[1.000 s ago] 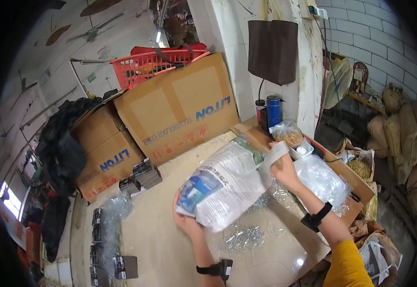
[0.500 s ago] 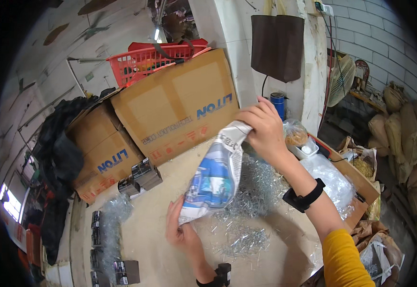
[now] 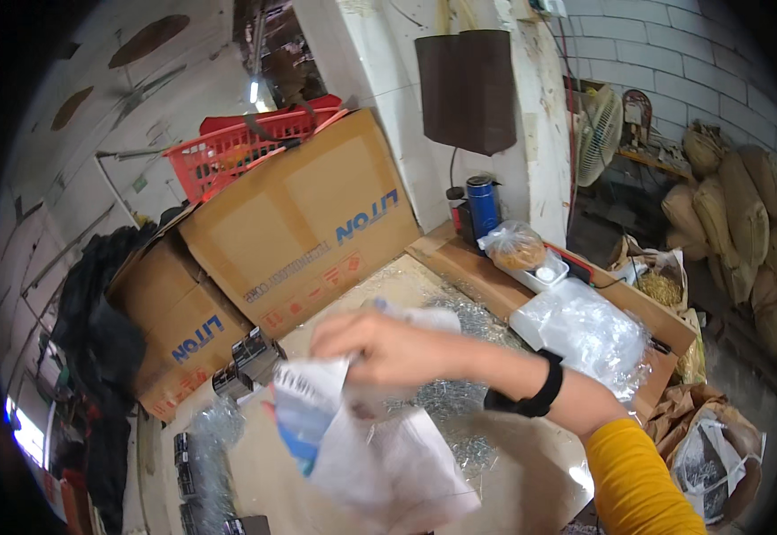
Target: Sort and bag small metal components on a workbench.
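My right hand (image 3: 375,348) pinches the upper edge of a creased newspaper sheet (image 3: 397,464), partly smeared by motion. The sheet has a blue picture on its left part and hangs spread over the near middle of the table. Behind the paper my left hand is almost wholly hidden; at most a sliver of finger shows at its left edge. Beyond and right of the sheet lies a loose pile of thin, silvery, needle-like pieces (image 3: 460,397). Another heap of such pieces (image 3: 216,428) lies to the left, beside small dark packs (image 3: 256,355).
Large cardboard boxes (image 3: 304,227) stand at the back left, a red basket (image 3: 228,156) on top. At the back right are a blue can (image 3: 483,205), a bagged food item (image 3: 511,245) and clear plastic bags (image 3: 580,330) on a cardboard tray. Paper sacks (image 3: 718,446) stand right.
The rolled, cone-like paper is now opened out and lower. My right hand has moved down and left with it, and my left hand has gone behind the sheet. The view has shifted slightly.
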`<move>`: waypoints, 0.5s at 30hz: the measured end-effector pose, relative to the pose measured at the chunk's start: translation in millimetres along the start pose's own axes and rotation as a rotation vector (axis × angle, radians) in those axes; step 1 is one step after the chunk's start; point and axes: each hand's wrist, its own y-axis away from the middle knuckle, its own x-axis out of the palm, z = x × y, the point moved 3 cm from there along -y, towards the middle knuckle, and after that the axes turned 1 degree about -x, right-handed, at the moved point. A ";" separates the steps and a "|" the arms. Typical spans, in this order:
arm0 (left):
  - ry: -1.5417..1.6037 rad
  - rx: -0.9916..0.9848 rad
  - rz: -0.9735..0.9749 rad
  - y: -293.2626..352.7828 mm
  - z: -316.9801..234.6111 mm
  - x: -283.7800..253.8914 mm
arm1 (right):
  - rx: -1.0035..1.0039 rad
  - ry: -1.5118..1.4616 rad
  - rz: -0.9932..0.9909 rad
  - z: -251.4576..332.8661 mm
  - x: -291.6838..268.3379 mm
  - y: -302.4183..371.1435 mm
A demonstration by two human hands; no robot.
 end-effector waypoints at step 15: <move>-0.905 -0.049 0.363 67.4 94.0 1.2 | 0.150 0.182 -0.260 10.8 54.7 89.6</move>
